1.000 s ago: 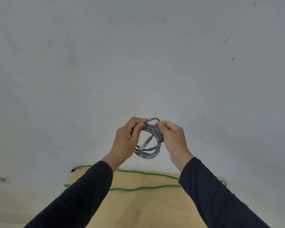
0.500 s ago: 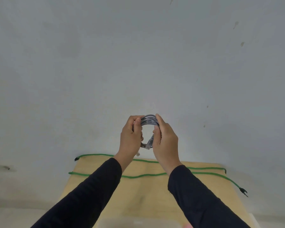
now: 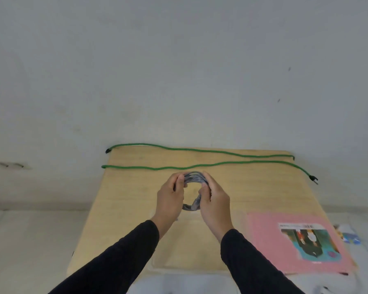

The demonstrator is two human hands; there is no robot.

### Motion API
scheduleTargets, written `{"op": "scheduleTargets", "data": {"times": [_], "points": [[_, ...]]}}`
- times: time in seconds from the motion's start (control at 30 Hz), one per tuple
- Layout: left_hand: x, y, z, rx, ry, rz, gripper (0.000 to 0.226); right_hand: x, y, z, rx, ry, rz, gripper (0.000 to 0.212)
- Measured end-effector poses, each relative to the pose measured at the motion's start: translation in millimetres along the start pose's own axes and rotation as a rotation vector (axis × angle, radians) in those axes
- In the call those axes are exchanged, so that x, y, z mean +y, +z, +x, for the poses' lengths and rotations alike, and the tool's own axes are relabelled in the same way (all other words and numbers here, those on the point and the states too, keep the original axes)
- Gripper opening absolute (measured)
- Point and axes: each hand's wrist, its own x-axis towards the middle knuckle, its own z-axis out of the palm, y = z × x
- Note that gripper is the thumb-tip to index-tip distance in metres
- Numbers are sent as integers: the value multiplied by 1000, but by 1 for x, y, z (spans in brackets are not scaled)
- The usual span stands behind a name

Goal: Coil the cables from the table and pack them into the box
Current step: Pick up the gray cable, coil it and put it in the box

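Observation:
A grey cable [image 3: 193, 176] wound into a small coil is held upright between both hands above the wooden table [image 3: 136, 198]. My left hand [image 3: 170, 198] grips the coil's left side and my right hand [image 3: 215, 200] grips its right side, fingers curled over the loops. The coil's lower part [image 3: 191, 207] shows between the palms. A long green cable [image 3: 200, 165] lies stretched in two lines across the table's far end, its black plug [image 3: 312, 178] hanging off the right edge. A clear, faint box or lid [image 3: 189, 266] lies flat on the table below my wrists.
A pink sheet or flat box with a printed picture [image 3: 268, 240] lies on the table's right near corner. A grey wall stands right behind the table. Small colourful items [image 3: 348, 236] lie on the white surface to the right of the table.
The view has tipped downward, bringing the whole table and pink sheet into sight. Both hands have lowered toward the table, still closed on the grey coil.

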Motion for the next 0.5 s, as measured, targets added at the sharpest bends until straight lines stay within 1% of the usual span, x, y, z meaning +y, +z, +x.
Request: {"op": "scheduleTargets", "data": {"times": [0.13, 0.27, 0.4, 0.5], "points": [[-32, -2, -31, -4, -89, 13, 27, 25, 9, -35, -68, 98, 24, 35], [-48, 1, -55, -16, -150, 22, 25, 43, 11, -58, -148, 159, 22, 34], [-65, 4, -57, -43, -217, 93, 24, 59, 15, -63, -204, 223, 23, 33], [-77, 7, -55, -19, -291, 127, 25, 70, 22, -62, -276, 267, -15, 32]]}}
